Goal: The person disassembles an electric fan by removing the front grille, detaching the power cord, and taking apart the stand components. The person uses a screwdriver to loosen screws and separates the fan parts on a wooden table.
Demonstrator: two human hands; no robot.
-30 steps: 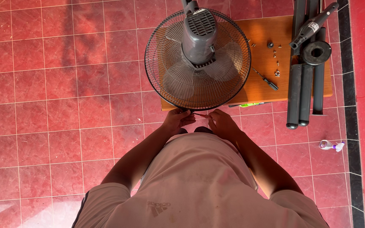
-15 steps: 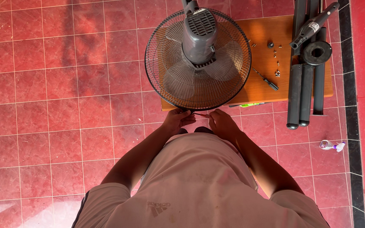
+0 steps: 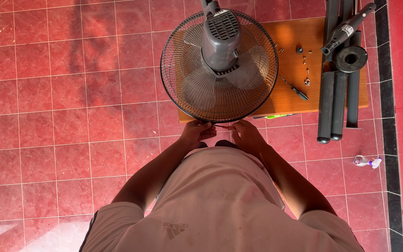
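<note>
A grey electric fan with a round black wire cage (image 3: 187, 88) lies face down on a small orange wooden table (image 3: 290, 51), its grey motor housing (image 3: 220, 39) pointing up. My left hand (image 3: 195, 132) pinches the near rim of the cage. My right hand (image 3: 245, 134) is beside it and holds a thin red-handled tool (image 3: 222, 126) whose tip meets the rim between the two hands. What the tool touches is too small to make out.
A black screwdriver (image 3: 295, 88) and several small screws (image 3: 305, 70) lie on the table. Dark grey stand tubes and a round base piece (image 3: 336, 84) rest across the table's right end. A small plastic bottle (image 3: 366, 161) lies on the red tiled floor.
My right hand has shifted slightly left and up toward the cage rim. My left hand and the fan stay put.
</note>
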